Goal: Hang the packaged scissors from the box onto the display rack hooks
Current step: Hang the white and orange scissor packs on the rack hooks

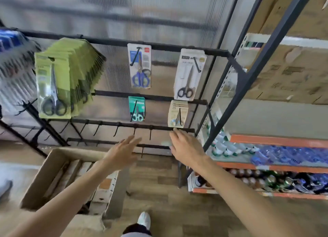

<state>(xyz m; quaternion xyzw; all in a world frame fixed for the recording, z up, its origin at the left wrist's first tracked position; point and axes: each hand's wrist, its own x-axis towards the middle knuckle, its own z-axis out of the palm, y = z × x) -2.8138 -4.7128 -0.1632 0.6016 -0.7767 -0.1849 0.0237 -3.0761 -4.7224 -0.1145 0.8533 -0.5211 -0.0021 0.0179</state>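
Box [53, 174] at rack's lower left, packs lying flat inside, blurry so can't tell which way they point. Green packs [53, 87] crowd upper-left hook, long axis vertical, handles down, blades up; same for blue-handled pack [141, 66], teal pack [136, 109], grey pack [189, 75] and beige pack [177, 113] further right. Your left hand [122, 153] spread, holding nothing. Your right hand [186, 146] fingers straight, tips at rail just under beige pack, nothing pinched. Looks like between packs: next, reach back to box, grab one by its top, line hang-hole up with free hook [150, 133].
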